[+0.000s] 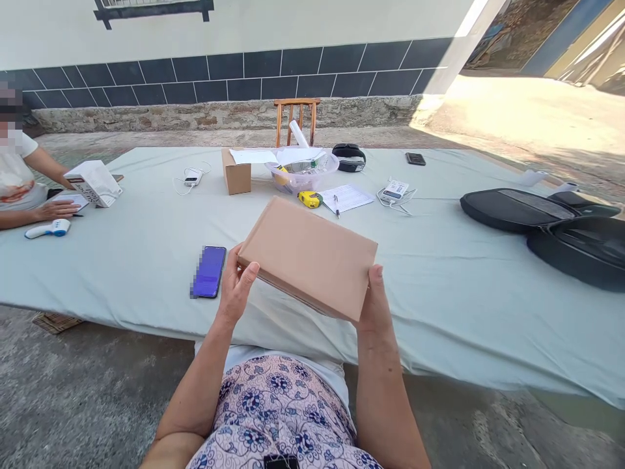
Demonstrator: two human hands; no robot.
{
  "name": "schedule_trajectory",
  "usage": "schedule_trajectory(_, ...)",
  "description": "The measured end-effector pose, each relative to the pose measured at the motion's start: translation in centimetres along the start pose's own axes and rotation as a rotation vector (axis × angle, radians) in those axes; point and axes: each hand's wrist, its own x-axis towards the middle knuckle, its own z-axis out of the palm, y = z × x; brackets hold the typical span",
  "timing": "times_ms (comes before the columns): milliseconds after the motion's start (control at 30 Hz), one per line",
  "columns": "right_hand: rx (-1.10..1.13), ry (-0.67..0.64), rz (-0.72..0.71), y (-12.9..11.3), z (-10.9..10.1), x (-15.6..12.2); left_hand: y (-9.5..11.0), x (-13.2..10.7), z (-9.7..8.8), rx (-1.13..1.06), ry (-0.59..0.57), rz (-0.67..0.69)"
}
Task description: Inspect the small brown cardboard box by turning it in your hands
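A plain brown cardboard box (312,254) is held up over the near part of the table, tilted so that its broad face shows. My left hand (236,286) grips its left end, thumb along the near edge. Around the right end my right hand (375,299) is closed, with its thumb on the corner and its other fingers hidden behind the box. On the cloth just left of my left hand lies a phone (209,272) with a lit purple screen. Beyond the box are a yellow tape measure (310,198) and a printed sheet (347,198) with a pen (336,206).
A pale green cloth (146,273) covers the long table. Toward the back stand a small carton (237,178), a plastic basket (297,182) and a black headset (348,157). An open black case (517,210) lies right. At left, a person's hand (57,210) rests near a white box (100,182).
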Motion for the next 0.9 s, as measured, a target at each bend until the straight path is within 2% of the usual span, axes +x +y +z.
schedule_trajectory(167, -0.072, -0.024, -0.012, 0.7, -0.1, 0.1, -0.7, 0.1, 0.2, -0.008, 0.095, -0.223)
schedule_trajectory(267, -0.153, -0.005, 0.012, 1.6, -0.6, 0.4, -0.8, 0.1, 0.4, 0.006, 0.113, -0.214)
schedule_trajectory(333, -0.205, 0.034, -0.026, 2.1, -0.8, 0.6, -0.9, 0.2, 0.2, 0.011, 0.117, -0.212)
schedule_trajectory(533, -0.196, 0.237, -0.105, 1.9, -1.2, 1.3, -1.9, 0.8, -0.5, 0.055, 0.162, -0.271)
schedule_trajectory(600, -0.175, 0.266, -0.128, 1.4, -1.2, 1.2, -2.3, 0.9, -0.4, 0.086, 0.177, -0.27)
schedule_trajectory(700, -0.169, 0.185, -0.154, 0.8, -0.7, 0.6, -2.5, 0.6, 0.4, 0.185, 0.168, -0.204)
schedule_trajectory(800, -0.223, 0.141, -0.195, 0.4, 0.3, -0.5, -1.9, 0.1, 1.3, 0.243, 0.096, -0.081)
schedule_trajectory(900, -0.293, 0.107, -0.231, 0.0, 1.1, -1.6, -1.1, -0.2, 1.6, 0.183, 0.088, -0.056)
